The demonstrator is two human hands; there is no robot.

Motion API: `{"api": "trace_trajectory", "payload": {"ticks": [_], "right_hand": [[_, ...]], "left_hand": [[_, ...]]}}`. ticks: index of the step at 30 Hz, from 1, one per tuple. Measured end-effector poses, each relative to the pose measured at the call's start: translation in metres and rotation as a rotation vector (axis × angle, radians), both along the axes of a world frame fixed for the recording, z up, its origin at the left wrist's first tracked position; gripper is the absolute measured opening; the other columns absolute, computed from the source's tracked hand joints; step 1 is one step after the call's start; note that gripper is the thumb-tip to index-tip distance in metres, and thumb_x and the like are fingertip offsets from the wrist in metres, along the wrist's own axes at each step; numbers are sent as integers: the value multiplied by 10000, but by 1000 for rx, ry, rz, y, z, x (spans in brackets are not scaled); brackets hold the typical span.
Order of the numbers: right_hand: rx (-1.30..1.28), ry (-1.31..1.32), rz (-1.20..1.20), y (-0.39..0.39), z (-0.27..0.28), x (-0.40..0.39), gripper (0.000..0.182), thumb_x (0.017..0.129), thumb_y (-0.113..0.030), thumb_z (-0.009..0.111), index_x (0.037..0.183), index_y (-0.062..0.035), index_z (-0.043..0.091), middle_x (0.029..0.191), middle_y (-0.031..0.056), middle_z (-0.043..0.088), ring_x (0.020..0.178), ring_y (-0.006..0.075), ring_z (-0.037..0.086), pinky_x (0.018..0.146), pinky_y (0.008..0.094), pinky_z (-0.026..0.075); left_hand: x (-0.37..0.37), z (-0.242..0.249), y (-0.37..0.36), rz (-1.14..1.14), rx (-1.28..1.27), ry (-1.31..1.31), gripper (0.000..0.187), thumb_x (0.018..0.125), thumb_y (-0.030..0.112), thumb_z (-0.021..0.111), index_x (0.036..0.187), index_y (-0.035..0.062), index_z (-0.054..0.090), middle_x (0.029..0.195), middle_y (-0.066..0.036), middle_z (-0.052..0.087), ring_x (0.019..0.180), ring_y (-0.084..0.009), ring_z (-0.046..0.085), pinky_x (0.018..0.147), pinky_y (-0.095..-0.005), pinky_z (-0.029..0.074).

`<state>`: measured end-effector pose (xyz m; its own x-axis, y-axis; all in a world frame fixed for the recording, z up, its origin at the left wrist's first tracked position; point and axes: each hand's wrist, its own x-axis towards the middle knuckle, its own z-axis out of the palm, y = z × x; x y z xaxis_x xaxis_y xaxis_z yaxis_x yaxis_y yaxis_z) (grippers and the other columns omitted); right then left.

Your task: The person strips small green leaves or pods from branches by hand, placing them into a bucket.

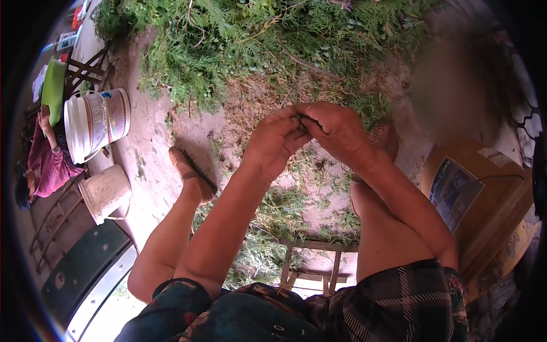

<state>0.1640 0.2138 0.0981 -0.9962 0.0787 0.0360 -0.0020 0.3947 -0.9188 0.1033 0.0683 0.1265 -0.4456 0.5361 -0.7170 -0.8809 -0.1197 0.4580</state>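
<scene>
Hands, left [276, 139] and right [336, 132], pinch closed together on a small green sprig [300, 121], which hard twisting might snap or drop.

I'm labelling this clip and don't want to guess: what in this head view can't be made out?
- What the left hand and right hand pinch: only a green speck shows, covered by the fingers.
- A smeared patch at upper right: blurred, contents unreadable.
- The print on the cardboard box: too small.
- The other person at the left edge: cut off by the dark lens rim.
- The white bucket label: too small.
</scene>
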Motion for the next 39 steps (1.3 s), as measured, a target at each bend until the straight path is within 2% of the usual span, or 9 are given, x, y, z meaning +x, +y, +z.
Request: {"api": "trace_trajectory", "payload": {"ticks": [4, 7, 9, 12, 28, 30, 31, 36, 39], "right_hand": [[14, 0, -33, -1, -6, 2, 133, 800, -99, 570, 921, -61, 611, 822, 108, 629, 717, 274, 620, 628, 354, 496], [-430, -202, -168, 3, -14, 4, 140, 809, -114, 563, 927, -41, 579, 762, 79, 599, 606, 178, 569, 514, 298, 465], [-1228, -554, -199, 18, -7, 6, 168, 828, -144, 557, 961, -42, 542, 741, 38, 558, 549, 79, 461, 416, 221, 372], [-1507, -518, -174, 21, -2, 6, 186, 843, -162, 554, 987, -52, 514, 738, 23, 535, 496, 45, 387, 379, 172, 284], [-1334, -757, -110, 6, -14, 9, 212, 879, -246, 599, 872, -46, 530, 705, 28, 535, 448, 31, 395, 335, 174, 262], [-1306, -781, -134, 7, -14, 9, 176, 875, -203, 597, 905, -49, 519, 730, 40, 541, 458, 34, 397, 337, 173, 269], [-1306, -781, -136, 9, -16, 9, 176, 875, -203, 597, 905, -49, 519, 730, 40, 541, 458, 34, 397, 337, 173, 269], [-1496, -712, -199, 19, -15, 8, 151, 863, -156, 591, 916, -44, 504, 771, 68, 546, 465, 47, 400, 337, 177, 292], [-1481, -708, -173, 21, -18, 12, 142, 864, -156, 571, 918, -43, 504, 793, 95, 563, 467, 62, 448, 332, 182, 311]], "left_hand": [[6, 2, 7, 3, -160, 58, 276, 891, -1, 427, 1156, -51, 485, 1090, -157, 573, 990, -243, 591, 885, -334, 504], [7, -2, 6, 45, -177, 59, 296, 896, 10, 436, 1184, -57, 448, 1123, -181, 551, 1008, -262, 585, 891, -346, 505], [6, -4, 5, 95, -160, 34, 313, 899, 19, 448, 1201, -60, 426, 1142, -195, 537, 1017, -274, 581, 894, -352, 505], [4, -4, 8, 122, -176, 106, 340, 903, 40, 464, 1218, -65, 389, 1164, -216, 514, 1051, -297, 561, 902, -362, 502], [29, -10, 26, 177, -206, 451, 304, 892, 78, 433, 1169, -41, 474, 1121, -124, 572, 954, -175, 554, 821, -273, 443], [13, -12, 21, -46, -646, 587, 267, 869, 23, 442, 1105, -43, 549, 1087, -126, 601, 937, -188, 566, 839, -297, 433], [5, -41, 9, 146, -549, 609, 264, 864, 63, 488, 1102, -19, 567, 1094, -153, 598, 987, -210, 570, 856, -317, 434], [-58, -86, 4, -356, -1357, 865, 339, 820, 219, 600, 1119, 60, 589, 1075, -201, 598, 971, -261, 582, 789, -355, 471], [-73, -114, 2, -444, -1322, 1185, 392, 796, 260, 630, 1126, 56, 583, 1004, -210, 616, 858, -298, 609, 723, -385, 485]]}}
